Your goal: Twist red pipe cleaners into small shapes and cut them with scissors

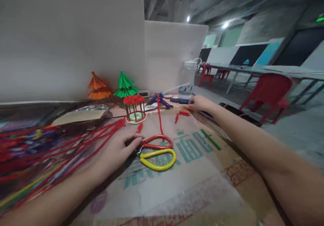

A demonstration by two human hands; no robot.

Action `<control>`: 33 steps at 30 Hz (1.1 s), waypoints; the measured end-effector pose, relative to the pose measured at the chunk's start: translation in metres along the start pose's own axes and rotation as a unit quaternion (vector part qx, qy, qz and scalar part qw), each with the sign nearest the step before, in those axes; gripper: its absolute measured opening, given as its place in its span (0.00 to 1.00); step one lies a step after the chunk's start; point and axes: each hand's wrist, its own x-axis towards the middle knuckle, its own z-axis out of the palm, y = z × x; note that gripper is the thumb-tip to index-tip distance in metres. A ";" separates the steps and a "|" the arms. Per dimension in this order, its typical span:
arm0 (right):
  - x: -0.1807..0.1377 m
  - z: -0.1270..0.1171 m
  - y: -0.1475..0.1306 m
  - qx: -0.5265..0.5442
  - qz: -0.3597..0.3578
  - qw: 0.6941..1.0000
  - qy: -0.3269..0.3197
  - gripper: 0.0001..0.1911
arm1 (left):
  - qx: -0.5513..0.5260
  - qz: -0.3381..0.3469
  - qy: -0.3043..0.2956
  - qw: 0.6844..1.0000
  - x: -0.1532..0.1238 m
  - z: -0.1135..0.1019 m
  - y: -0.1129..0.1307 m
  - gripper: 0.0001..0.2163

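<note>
My left hand (124,146) has its thumb and fingers pressed together beside the pivot of a pair of scissors (158,168). One scissor loop is red, the other yellow; the blades are hidden by the hand. Whether it grips anything I cannot make out. My right hand (198,102) reaches to the back of the table with curled fingers, at the end of a dark blue tool (179,100). Bent red strips (183,113) lie just below it. A red fuzzy stem (160,118) runs from the glue gun (162,101) to the scissors.
A small red-roofed pavilion (135,108) stands behind my left hand, with orange (97,87) and green (126,86) tiered models further back. Red stems and a colourful pile (32,148) lie left. A clear bottle (187,79) stands back right; red chairs (269,94) beyond.
</note>
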 end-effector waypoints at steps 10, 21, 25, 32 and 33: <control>-0.006 -0.007 -0.014 0.045 -0.082 0.993 -0.070 0.14 | -0.010 0.001 -0.004 1.000 0.000 0.001 -0.001 0.14; -0.006 -0.009 -0.012 0.141 -0.054 0.983 -0.107 0.09 | 0.005 -0.006 -0.006 1.000 0.000 0.000 0.003 0.16; -0.007 -0.013 -0.009 0.201 -0.047 0.970 -0.130 0.09 | 0.014 -0.014 -0.002 1.000 -0.001 -0.001 0.004 0.16; -0.006 -0.015 -0.006 0.188 -0.013 0.976 -0.114 0.07 | 0.015 -0.018 -0.003 1.000 -0.001 -0.001 -0.001 0.16; -0.006 -0.016 -0.005 0.173 -0.002 0.979 -0.104 0.08 | 0.016 -0.017 -0.003 1.000 -0.001 -0.002 -0.001 0.16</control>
